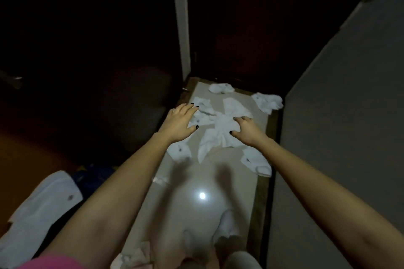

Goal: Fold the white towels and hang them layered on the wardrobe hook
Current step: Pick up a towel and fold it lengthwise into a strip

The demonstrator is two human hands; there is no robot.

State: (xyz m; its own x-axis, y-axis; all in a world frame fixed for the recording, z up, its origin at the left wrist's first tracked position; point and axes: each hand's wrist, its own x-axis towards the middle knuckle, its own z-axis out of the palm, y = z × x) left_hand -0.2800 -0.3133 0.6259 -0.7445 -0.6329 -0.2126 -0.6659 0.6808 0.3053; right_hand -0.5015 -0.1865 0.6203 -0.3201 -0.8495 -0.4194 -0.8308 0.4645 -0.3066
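When judged from the head view alone, barely begun: no neat fold anywhere, nothing hung, no wardrobe hook in sight. Scattered across the pale glossy surface, several white towels, all crumpled or lying loose: central towel bunched in the middle, left towel just beside it, far towel near the dark doors, corner towel by the grey wall, near-right towel and near-left towel closer in. Left to do, by this reckoning: spreading, folding each one, carrying, layering on the hook. Left hand holding nothing, fingers straight and spread apart, tips at the left towel's edge; touching or only hovering, cannot tell. Right hand curled down into the central towel, clamped on a gathered bunch, creases radiating out from the grip. Off at the lower left, another white cloth, well apart from the rest.
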